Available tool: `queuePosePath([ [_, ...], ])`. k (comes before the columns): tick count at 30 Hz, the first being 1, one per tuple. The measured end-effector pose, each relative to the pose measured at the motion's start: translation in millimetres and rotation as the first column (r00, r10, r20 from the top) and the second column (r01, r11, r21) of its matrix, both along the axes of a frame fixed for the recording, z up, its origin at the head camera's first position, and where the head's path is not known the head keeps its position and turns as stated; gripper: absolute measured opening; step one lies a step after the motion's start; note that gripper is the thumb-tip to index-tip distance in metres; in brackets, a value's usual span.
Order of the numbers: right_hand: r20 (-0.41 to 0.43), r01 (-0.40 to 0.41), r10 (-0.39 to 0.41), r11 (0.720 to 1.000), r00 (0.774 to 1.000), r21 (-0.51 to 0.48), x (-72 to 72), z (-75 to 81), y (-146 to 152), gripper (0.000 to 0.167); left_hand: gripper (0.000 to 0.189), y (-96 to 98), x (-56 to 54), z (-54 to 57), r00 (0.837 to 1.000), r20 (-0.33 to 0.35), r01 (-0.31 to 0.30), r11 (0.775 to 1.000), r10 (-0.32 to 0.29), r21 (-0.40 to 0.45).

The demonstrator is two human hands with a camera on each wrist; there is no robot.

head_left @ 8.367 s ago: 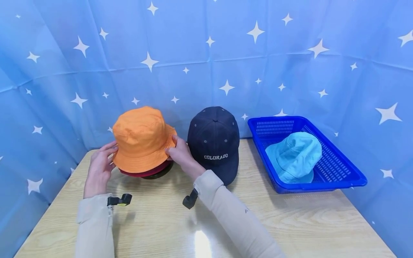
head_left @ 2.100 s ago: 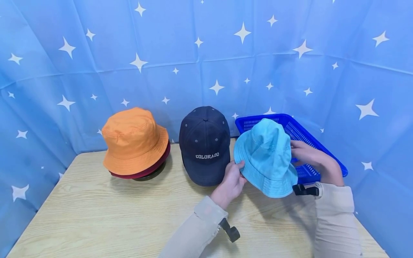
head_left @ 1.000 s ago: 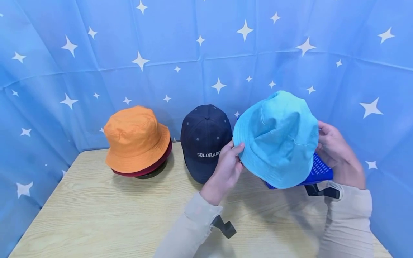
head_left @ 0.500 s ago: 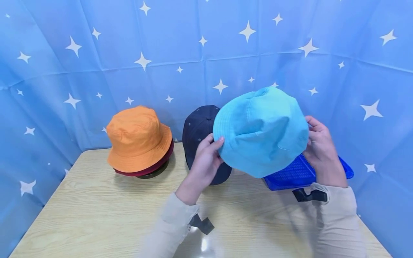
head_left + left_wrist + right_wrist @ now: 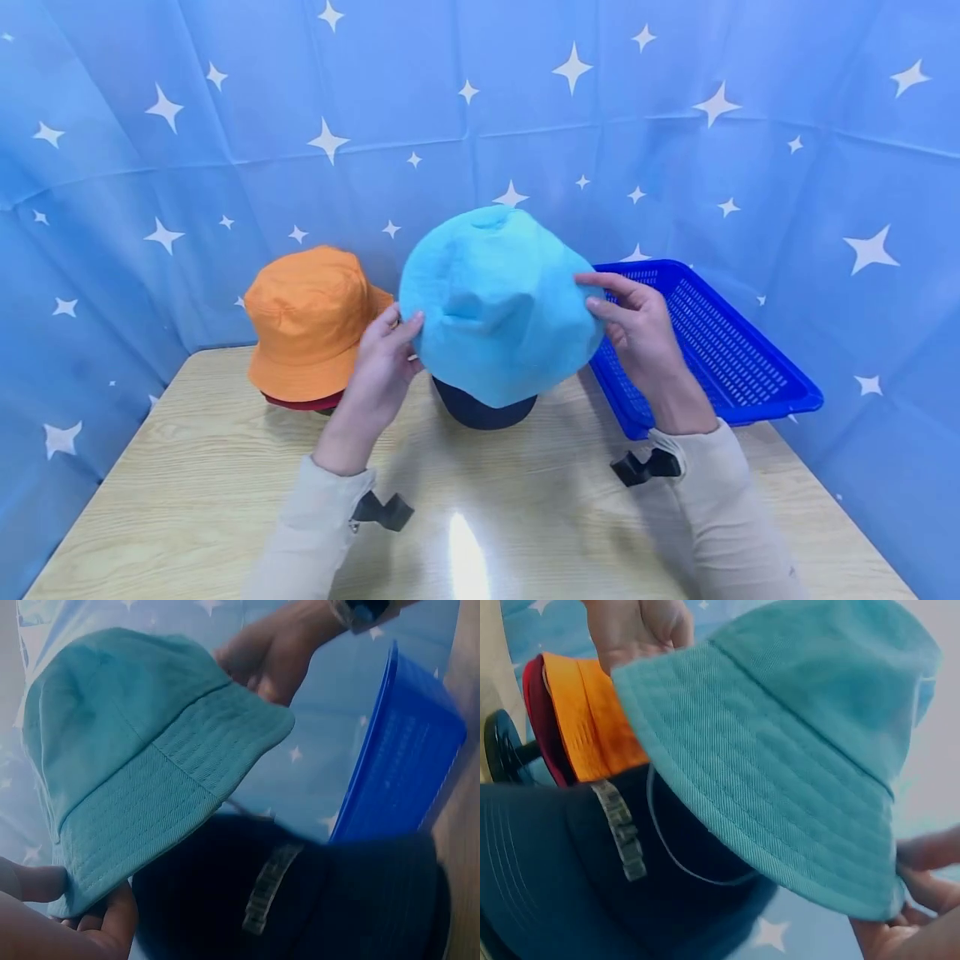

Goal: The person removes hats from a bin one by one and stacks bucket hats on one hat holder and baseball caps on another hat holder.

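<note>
A light blue bucket hat (image 5: 495, 308) is held up by both hands in front of and above a navy cap (image 5: 483, 408). My left hand (image 5: 375, 375) pinches the brim's left side, thumb on the outside. On the right side, my right hand (image 5: 641, 337) pinches the brim between thumb and fingers. The wrist views show the brim (image 5: 765, 787) tilted just above the cap's crown, with a thin cord hanging from it. In the head view only the cap's visor shows; its white lettering (image 5: 271, 889) appears in the left wrist view.
An orange bucket hat (image 5: 307, 325) sits over a maroon hat (image 5: 300, 405) at the left, on a stand with a black base (image 5: 502, 746). A blue plastic basket (image 5: 720, 350) stands at the right of the wooden table (image 5: 187, 500). A starry blue curtain (image 5: 420, 75) hangs behind.
Earlier both hands were at the orange hat while the light blue hat lay in the basket. Since then it was lifted out and carried left over the navy cap.
</note>
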State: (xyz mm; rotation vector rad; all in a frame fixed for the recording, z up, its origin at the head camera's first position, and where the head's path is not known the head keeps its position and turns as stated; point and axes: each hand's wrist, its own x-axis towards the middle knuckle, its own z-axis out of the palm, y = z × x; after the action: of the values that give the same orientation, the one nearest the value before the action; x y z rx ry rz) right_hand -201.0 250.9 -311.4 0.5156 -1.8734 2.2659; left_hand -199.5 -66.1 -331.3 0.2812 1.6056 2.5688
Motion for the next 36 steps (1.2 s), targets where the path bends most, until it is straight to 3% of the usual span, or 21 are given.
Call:
queuePosePath([
  [5, -0.052, -0.115, 0.121, 0.989, 0.991, 0.094, -0.8, 1.1, -24, 0.044, 0.013, -33.8, -2.7, 2.1, 0.997, -0.004, -0.077, 0.997, 0.077, -0.022],
  [8, -0.080, -0.155, 0.163, 0.982, 0.983, 0.106, -1.8, 2.7, -38, 0.047, 0.011, -54.4, -1.3, 3.7, 0.994, -0.023, -0.105, 0.994, 0.105, -0.010],
  [12, -0.072, -0.077, 0.085, 0.991, 0.994, 0.107, -3.6, 5.4, -57, 0.037, 0.014, -78.6, 1.3, 6.6, 0.992, -0.072, -0.103, 0.992, 0.108, 0.071],
  [15, -0.046, -0.045, 0.047, 0.998, 0.998, 0.053, -4.5, 7.2, -70, 0.038, 0.020, -92.8, 0.5, 9.8, 0.989, -0.100, -0.092, 0.978, 0.112, 0.186],
  [18, -0.045, -0.045, 0.045, 0.999, 0.998, 0.007, -7.4, 9.4, -87, 0.035, 0.028, -106.9, -0.3, 13.1, 0.986, -0.108, -0.088, 0.946, 0.127, 0.311],
  [22, -0.086, -0.046, 0.048, 0.999, 0.995, 0.020, -15.0, 15.4, -114, 0.021, 0.036, -124.7, -1.2, 15.8, 0.974, -0.102, -0.143, 0.894, 0.204, 0.425],
  [29, -0.116, -0.160, 0.170, 0.983, 0.978, 0.092, -29.7, 24.6, -149, 0.040, 0.022, -144.4, -8.9, 12.7, 0.919, -0.035, -0.311, 0.778, 0.392, 0.547],
  [31, -0.099, -0.192, 0.204, 0.975, 0.974, 0.113, -32.8, 25.6, -156, 0.045, 0.017, -149.7, -11.4, 10.8, 0.913, -0.021, -0.328, 0.763, 0.408, 0.557],
  [36, -0.048, -0.205, 0.213, 0.971, 0.976, 0.126, -41.7, 29.7, -177, 0.051, 0.030, -166.8, -14.4, 4.9, 0.933, -0.058, -0.246, 0.749, 0.354, 0.615],
])
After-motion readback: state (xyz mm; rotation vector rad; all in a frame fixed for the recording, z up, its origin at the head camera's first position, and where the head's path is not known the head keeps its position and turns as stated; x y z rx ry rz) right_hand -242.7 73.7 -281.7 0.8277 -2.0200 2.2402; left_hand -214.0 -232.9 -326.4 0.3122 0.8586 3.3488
